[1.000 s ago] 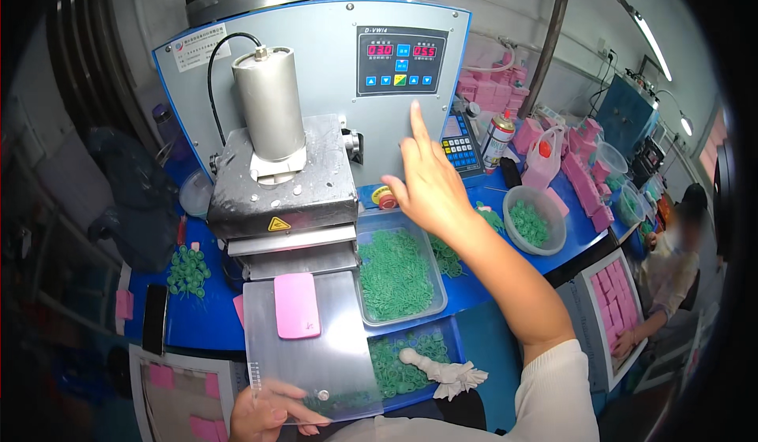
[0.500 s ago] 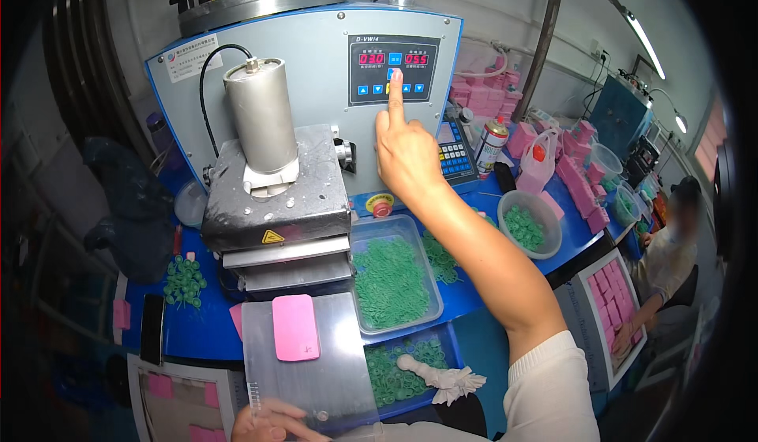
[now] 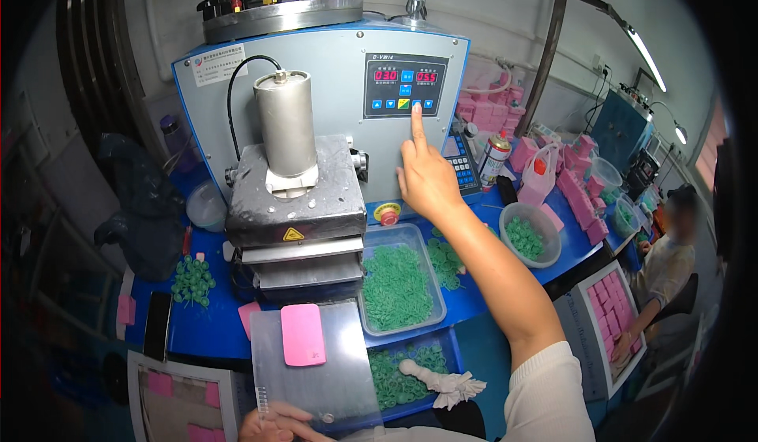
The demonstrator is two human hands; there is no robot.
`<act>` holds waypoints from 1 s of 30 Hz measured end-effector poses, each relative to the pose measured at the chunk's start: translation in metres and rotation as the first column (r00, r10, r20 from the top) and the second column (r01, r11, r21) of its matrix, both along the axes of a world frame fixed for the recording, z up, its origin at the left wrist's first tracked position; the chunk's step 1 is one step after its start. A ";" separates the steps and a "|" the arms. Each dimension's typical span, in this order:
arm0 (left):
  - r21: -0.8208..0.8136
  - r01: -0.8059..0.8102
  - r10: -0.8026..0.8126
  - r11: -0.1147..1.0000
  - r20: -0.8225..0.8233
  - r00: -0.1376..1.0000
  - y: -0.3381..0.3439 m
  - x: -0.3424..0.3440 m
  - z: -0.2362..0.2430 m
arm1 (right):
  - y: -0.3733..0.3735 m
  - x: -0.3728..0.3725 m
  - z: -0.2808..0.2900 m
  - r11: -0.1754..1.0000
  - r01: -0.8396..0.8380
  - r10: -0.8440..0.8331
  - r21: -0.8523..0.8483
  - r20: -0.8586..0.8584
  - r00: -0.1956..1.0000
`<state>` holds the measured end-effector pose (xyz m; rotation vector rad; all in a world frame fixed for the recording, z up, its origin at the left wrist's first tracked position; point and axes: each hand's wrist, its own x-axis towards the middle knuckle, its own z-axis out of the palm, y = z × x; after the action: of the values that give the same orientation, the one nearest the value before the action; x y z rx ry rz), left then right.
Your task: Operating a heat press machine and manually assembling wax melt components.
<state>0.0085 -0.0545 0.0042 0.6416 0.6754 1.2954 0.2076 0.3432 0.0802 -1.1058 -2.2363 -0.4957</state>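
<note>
My right hand [image 3: 426, 173] reaches up to the control panel [image 3: 387, 86] of a grey-blue machine [image 3: 355, 154], index finger stretched onto a small button in the lower row, other fingers partly curled, holding nothing. At the lower left, my left hand [image 3: 280, 423] grips a clear plastic plate [image 3: 339, 363] with a flat pink block [image 3: 302, 333] lying on it. Just behind the plate stands the machine's metal press head [image 3: 296, 217], with a steel cylinder [image 3: 288, 122] on top.
Containers of green pieces [image 3: 399, 288], a lower blue bin [image 3: 442, 346], a white cloth [image 3: 454, 387], a bowl [image 3: 553, 252], a spray can [image 3: 495, 157], stacked pink blocks [image 3: 576, 201] and a phone [image 3: 158, 323] surround me. A co-worker [image 3: 663, 276] works at right beside a framed tray [image 3: 584, 300].
My right hand has moved from below the panel up onto it, then from a middle button to a lower-row one. My left hand and plate appear lower in the picture than a second ago.
</note>
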 end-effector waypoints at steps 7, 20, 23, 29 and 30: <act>0.007 0.003 -0.003 1.000 -0.011 1.000 0.003 0.002 -0.002 | 0.001 0.003 0.001 0.999 -0.040 0.040 -0.018 -0.005 0.999; 0.005 0.020 -0.020 1.000 0.000 1.000 0.008 0.005 -0.006 | 0.001 0.001 0.002 1.000 0.004 -0.004 -0.001 -0.019 1.000; 0.012 0.027 -0.027 1.000 0.014 1.000 0.010 0.005 -0.006 | 0.000 -0.006 0.000 0.989 -0.085 0.102 0.121 -0.138 0.985; -0.010 0.042 -0.042 0.999 0.008 0.999 0.007 0.003 -0.007 | 0.006 -0.005 0.001 0.987 -0.050 0.071 0.151 -0.138 0.988; -0.012 0.043 -0.043 0.999 0.008 0.999 0.007 0.003 -0.008 | 0.007 -0.005 0.000 0.988 -0.049 0.070 0.148 -0.138 0.988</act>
<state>0.0118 -0.0478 -0.0036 0.6373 0.6590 1.2526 0.2028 0.3503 0.0807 -0.9661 -2.0685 -0.5275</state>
